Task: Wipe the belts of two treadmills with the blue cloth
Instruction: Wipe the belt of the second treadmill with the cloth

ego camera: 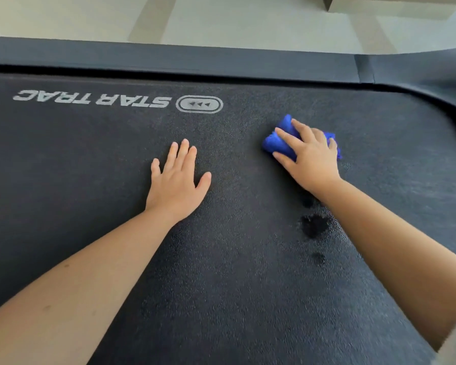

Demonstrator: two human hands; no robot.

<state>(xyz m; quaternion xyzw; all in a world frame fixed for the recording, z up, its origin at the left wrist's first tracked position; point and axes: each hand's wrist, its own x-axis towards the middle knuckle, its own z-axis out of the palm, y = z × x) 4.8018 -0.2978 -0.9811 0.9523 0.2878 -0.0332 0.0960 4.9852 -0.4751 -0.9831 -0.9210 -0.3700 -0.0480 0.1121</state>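
While the right hand (309, 159) grips the blue cloth (282, 139), fingers draped over it and thumb tucked against its near edge, the wad lies pressed on the belt (221, 285), long axis roughly parallel to the side rail (169, 57) beyond the fingertips. Cloth: fluffy, bunched. Belt: black, pebbled, matte. Darker blotches (313, 225) just behind the wrist. Left hand (178, 185) flat on the belt, thumb-side of the grip, fingers straight, holding nothing. White logo (92, 98) beyond it. Pale floor (221, 19) past the rail.
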